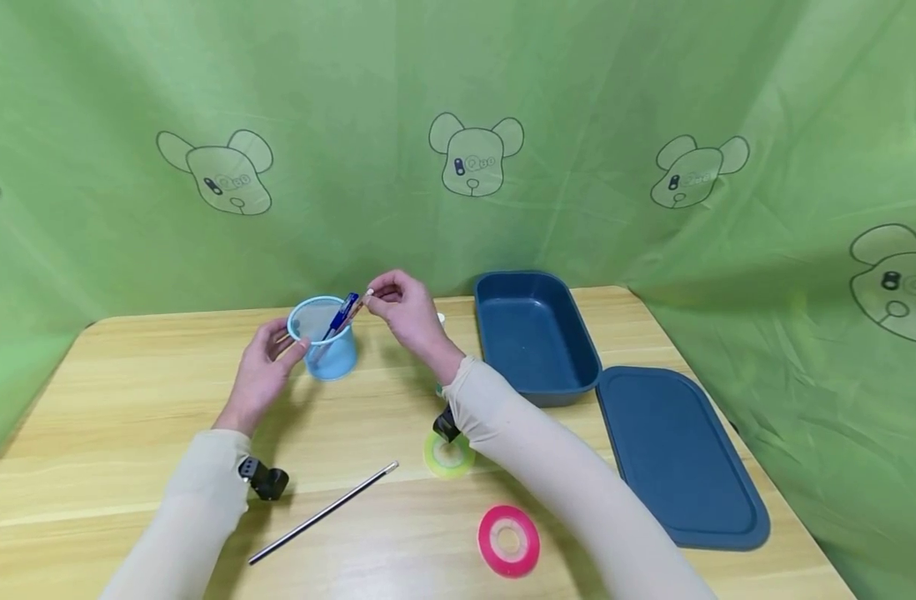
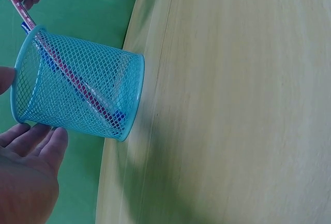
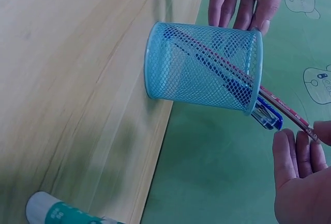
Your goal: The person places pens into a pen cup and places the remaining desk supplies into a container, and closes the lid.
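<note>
A light blue mesh pen holder (image 1: 333,360) stands upright at the back left of the table. My left hand (image 1: 262,367) grips its side near the rim, thumb in front and fingers on the left. A blue-capped pen (image 1: 343,313) leans inside, its cap sticking out above the rim. Beside the pen slants a red pencil (image 3: 282,105), its lower part within the holder. With thumb and fingertips my right hand (image 1: 412,315) pinches the pencil's upper end, just above and to the right of the rim.
A dark striped pencil (image 1: 322,512) lies in front. Right of it are a yellow-green tape roll (image 1: 448,456) and a pink one (image 1: 508,542). A blue box (image 1: 536,333) and its lid (image 1: 683,458) lie right. My right arm mostly hides a glue stick (image 3: 67,212).
</note>
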The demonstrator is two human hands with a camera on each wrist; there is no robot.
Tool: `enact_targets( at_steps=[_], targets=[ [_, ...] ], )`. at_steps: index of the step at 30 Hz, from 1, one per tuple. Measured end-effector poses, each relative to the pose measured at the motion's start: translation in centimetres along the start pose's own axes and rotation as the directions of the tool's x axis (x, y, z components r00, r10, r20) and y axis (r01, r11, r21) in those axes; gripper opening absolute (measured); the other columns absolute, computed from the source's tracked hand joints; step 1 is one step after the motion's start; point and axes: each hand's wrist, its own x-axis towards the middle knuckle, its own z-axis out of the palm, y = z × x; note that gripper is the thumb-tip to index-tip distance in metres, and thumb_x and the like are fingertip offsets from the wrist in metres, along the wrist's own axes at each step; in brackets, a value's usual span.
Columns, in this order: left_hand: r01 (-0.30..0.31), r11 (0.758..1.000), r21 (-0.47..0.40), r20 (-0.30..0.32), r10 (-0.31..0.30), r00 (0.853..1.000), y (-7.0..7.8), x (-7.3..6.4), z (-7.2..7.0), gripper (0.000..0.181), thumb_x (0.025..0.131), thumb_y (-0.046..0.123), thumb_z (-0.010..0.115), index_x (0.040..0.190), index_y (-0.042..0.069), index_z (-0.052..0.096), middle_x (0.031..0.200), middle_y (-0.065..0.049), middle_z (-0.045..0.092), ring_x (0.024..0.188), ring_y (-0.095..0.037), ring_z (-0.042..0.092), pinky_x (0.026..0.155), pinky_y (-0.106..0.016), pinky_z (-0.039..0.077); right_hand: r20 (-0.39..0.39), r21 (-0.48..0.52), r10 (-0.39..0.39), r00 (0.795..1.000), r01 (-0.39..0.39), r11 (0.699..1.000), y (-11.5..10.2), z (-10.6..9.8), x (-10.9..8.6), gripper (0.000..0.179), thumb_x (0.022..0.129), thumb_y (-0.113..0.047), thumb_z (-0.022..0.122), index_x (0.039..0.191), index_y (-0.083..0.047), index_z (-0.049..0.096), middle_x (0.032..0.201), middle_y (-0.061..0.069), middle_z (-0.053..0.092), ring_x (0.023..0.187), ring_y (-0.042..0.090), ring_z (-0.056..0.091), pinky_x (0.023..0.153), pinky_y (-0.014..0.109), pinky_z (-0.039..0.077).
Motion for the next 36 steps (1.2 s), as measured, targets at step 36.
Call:
enact_targets(
  at_steps=[36],
  targets=[
    [0.009,1.0,-0.012,0.011,-0.009,1.0,-0.1,0.1,0.0,0.064,0.1,0.012,0.058,0.149,-0.007,0.022,0.153,-0.026,0.03,0.141,-0.035,0.029,0.115,-0.045,0.026,0.551,-0.25,0.136,0.823,0.007,0.968,0.0,-3.7,-8.6,0.01,0.087,-0.001,0.07,0.096,-0.002,0.067,0.089,0.003,0.066,0.083,0.014,0.061,0.078,0.025,0.053]
  ],
)
